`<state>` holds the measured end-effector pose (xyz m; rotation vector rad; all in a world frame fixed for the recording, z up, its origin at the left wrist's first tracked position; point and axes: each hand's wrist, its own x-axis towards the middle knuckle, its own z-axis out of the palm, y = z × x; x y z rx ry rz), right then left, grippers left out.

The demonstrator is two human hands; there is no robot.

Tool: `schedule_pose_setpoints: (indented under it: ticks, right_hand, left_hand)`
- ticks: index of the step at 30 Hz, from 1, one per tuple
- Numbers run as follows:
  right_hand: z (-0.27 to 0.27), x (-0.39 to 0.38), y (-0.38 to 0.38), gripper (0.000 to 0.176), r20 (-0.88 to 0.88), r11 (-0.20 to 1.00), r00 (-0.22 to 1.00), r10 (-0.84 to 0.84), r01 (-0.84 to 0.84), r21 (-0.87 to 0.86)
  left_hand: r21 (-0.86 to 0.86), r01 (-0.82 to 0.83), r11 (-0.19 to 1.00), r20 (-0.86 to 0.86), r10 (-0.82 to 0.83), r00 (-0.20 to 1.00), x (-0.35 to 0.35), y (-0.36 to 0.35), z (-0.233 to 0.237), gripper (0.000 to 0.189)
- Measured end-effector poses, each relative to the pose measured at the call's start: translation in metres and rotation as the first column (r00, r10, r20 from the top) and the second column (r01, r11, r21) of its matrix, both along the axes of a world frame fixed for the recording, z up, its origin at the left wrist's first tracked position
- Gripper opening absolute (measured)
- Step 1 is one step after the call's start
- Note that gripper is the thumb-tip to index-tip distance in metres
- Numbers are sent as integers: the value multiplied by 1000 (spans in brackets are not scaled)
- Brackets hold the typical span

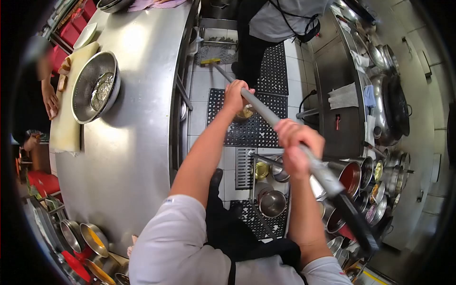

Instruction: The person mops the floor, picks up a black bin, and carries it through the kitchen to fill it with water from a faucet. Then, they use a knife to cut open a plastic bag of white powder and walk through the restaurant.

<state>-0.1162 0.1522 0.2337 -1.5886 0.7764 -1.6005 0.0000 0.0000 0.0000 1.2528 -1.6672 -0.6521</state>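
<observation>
Both my hands grip a long-handled floor brush [261, 108] with a grey pole and black end. My left hand [233, 97] is wrapped round the pole's middle. Closer to me, my right hand [300, 141] closes round the upper part, blurred by motion. The pole slants away to the left, and its yellow head [210, 61] rests low near the floor tiles beside the steel table. Under the pole, a yellowish item [244, 113], partly hidden, sits on the black rubber mat [218, 114].
At left, a steel table [142, 95] carries a perforated bowl [96, 88] and a cutting board [71, 133]. A co-worker's hand [50, 100] lies on that board. Ahead stands another person in a dark apron [251, 42]. Pots [351, 175] crowd the right side; a steel bowl [273, 204] sits low.
</observation>
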Motion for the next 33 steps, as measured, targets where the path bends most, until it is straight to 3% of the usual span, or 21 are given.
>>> schedule_pose_setpoints:
  ticks: [3, 5, 7, 9, 10, 13, 17, 21, 23, 25, 26, 29, 31, 33]
  right_hand:
    - [57, -6, 11, 35, 94, 992, 988, 125, -124, -11]
    - [97, -14, 25, 40, 53, 981, 980, 194, -195, 0]
    - [118, -13, 35, 41, 14, 932, 934, 358, -356, -61]
    - [122, -1, 47, 38, -8, 913, 914, 406, -406, -45]
    - [114, 8, 55, 35, 45, 945, 945, 323, -321, -62]
    - [94, 15, 56, 31, 98, 982, 980, 171, -161, -98]
    - [30, 25, 43, 34, 45, 995, 996, 77, -75, -62]
    - [-23, 28, 36, 32, -9, 999, 1000, 11, -11, -50]
    - [-9, 16, 50, 28, -19, 996, 997, 80, -81, -43]
    - [27, 10, 64, 26, -38, 986, 987, 156, -158, -47]
    - [50, 10, 73, 30, -68, 987, 985, 158, -160, -16]
    - [108, 1, 89, 39, -50, 960, 960, 276, -278, -27]
    - [129, -6, 94, 39, -6, 947, 949, 314, -313, -76]
    - [126, -6, 91, 38, 27, 921, 927, 375, -369, -127]
  left_hand:
    - [-62, -97, 993, 23, 99, 995, 11, 48, 48, 27]
    - [-181, -121, 976, -15, 120, 993, 2, 72, 71, 30]
    - [-151, -78, 985, -167, 53, 985, 7, 94, 79, 32]
    - [-241, -52, 969, -197, 3, 980, 20, 102, 73, 31]
    - [-328, -32, 944, -211, -40, 977, 23, 95, 66, 28]
    - [-372, -17, 928, -190, -58, 980, 28, 77, 51, 28]
    - [-268, -63, 961, -28, 57, 998, 39, 43, 2, 24]
    - [-69, -116, 991, -40, 114, 993, 43, 33, -25, 22]
    - [54, -151, 987, 39, 149, 988, 41, 51, -21, 24]
    - [-12, -195, 981, 10, 195, 981, 32, 87, 4, 25]
    - [-189, -233, 954, 42, 245, 969, 28, 101, 22, 25]
    - [-164, -121, 979, 76, 135, 988, 25, 145, 72, 27]
    - [-116, -26, 993, -83, 16, 996, 22, 155, 77, 30]
    - [-231, 40, 972, -126, -71, 989, 25, 150, 69, 28]
